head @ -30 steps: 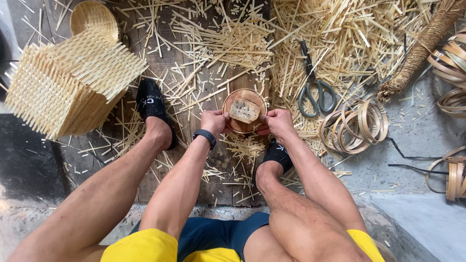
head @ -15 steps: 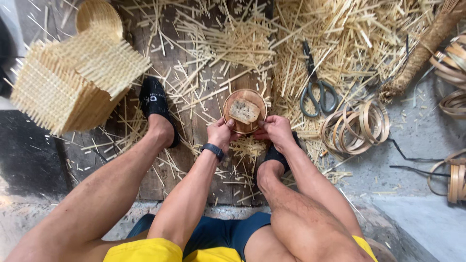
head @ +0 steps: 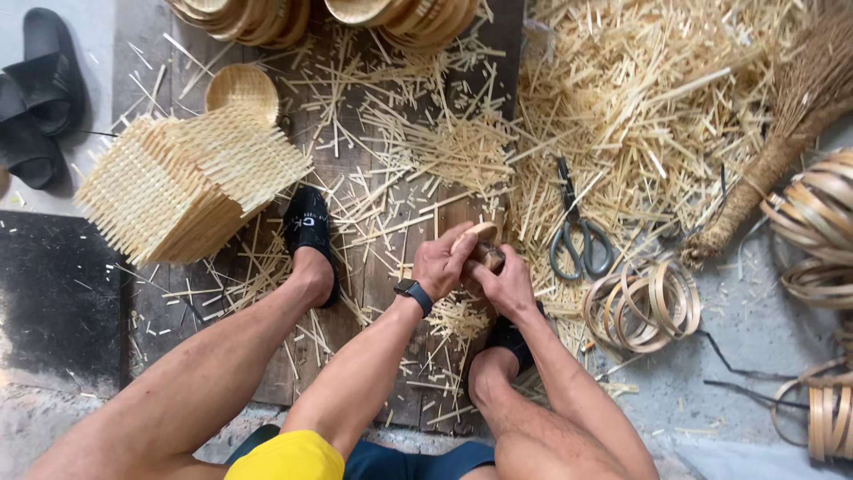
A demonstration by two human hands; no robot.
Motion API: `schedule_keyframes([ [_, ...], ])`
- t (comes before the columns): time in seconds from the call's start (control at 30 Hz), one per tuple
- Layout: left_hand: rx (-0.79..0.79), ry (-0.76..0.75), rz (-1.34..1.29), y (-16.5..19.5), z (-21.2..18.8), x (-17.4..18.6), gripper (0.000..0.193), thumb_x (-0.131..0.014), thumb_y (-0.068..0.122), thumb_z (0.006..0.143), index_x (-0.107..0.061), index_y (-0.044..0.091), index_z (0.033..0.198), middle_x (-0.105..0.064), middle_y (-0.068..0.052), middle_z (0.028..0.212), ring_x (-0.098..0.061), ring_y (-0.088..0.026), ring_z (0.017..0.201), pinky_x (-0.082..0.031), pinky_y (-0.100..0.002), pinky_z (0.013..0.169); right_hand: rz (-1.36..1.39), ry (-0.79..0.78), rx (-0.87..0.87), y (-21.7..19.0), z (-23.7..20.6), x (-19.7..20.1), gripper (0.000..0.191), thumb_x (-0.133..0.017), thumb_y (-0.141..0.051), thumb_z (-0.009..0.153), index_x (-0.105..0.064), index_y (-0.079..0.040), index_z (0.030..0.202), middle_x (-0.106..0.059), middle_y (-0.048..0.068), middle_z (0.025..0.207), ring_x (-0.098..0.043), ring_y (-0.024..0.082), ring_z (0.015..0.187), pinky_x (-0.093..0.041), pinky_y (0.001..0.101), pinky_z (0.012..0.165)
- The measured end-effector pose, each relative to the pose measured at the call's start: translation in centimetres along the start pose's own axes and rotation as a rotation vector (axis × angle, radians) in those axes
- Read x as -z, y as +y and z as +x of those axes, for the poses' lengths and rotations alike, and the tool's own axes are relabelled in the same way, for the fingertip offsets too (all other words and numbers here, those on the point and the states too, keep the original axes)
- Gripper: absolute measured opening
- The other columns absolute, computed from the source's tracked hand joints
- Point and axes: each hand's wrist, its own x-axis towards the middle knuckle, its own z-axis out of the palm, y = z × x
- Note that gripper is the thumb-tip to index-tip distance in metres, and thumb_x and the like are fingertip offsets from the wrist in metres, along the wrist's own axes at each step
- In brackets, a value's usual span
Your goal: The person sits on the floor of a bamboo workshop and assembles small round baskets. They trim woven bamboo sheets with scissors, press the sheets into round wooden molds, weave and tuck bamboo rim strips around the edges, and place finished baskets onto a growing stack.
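Both my hands clamp the small bamboo hoop edge-up, left hand above-left, right hand below-right, rim tilting toward the scissors.

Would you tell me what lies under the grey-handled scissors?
The scissors rest on a thick litter of pale bamboo slivers. Whatever floor lies beneath that litter is covered there and cannot be seen.

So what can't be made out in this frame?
- Head view: the round piece is mostly covered by the left hand and right hand.
- Basket stacks are cut off by the top edge.
- Hoops run off the right edge.
- Right foot is hidden behind the forearms.
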Motion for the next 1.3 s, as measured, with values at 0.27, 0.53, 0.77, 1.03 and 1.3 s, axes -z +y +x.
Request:
schedule_keyframes([
  [0.27, 0.463, 0.056, 0.034, -4.5, 6.4, 7.5, 0.066, -0.056, 0.063, 0.098, -0.078, 0.003, 0.112, -0.079, -0.020, 0.095, -0.077, -0.029, 0.081, -0.061, -0.039, 0.073, 0.969, -0.262, 0.024, 3.3, -1.3, 3.6, 0.050, -0.070, -0.022, 0.089, -0.056, 0.004, 0.129, -0.065, 0.011, 0.115, -0.066, 0.019, 0.103, -0.058, 0.0325, 0.090],
  [0.53, -0.147, 0.308, -1.064, 10.1, 19.1, 24.2, 0.085, -0.039, 0.064, 0.095, -0.034, 0.001, 0.152, -0.052, -0.024, 0.147, -0.057, -0.036, 0.136, -0.055, -0.053, 0.108, 0.970, -0.088, -0.115, 5.4, -2.6, 4.1, 0.046, -0.066, -0.019, 0.088, -0.056, 0.005, 0.125, -0.067, 0.013, 0.107, -0.069, 0.025, 0.093, -0.062, 0.0429, 0.072],
  [0.77, 0.268, 0.037, -0.626, 10.9, 14.7, 17.0, 0.056, -0.065, 0.045, 0.092, -0.066, -0.004, 0.121, -0.076, -0.025, 0.109, -0.078, -0.031, 0.090, -0.067, -0.041, 0.078, 1.013, -0.131, -0.069, 3.8, -2.0, 1.6, 0.055, -0.070, -0.019, 0.090, -0.053, 0.006, 0.136, -0.066, 0.014, 0.115, -0.067, 0.025, 0.101, -0.057, 0.0423, 0.087],
  [1.03, 0.686, -0.082, -0.443, -2.2, 0.8, 2.8, 0.049, -0.066, 0.044, 0.093, -0.074, 0.003, 0.119, -0.075, -0.015, 0.103, -0.069, -0.022, 0.080, -0.059, -0.035, 0.066, 1.028, -0.277, -0.164, -0.1, -0.7, 0.8, 0.060, -0.059, -0.041, 0.094, -0.055, 0.004, 0.134, -0.070, 0.014, 0.121, -0.070, 0.023, 0.108, -0.057, 0.0411, 0.096],
  [1.3, -0.073, -0.023, 0.968, -1.9, 6.1, 14.0, 0.035, -0.061, 0.005, 0.097, -0.059, 0.008, 0.131, -0.069, -0.015, 0.108, -0.068, -0.030, 0.101, -0.058, -0.045, 0.090, 0.717, -0.195, -0.210, 3.2, 1.3, -3.3, 0.031, -0.067, -0.024, 0.100, -0.059, 0.005, 0.107, -0.069, 0.009, 0.087, -0.068, 0.018, 0.069, -0.060, 0.0299, 0.056],
])
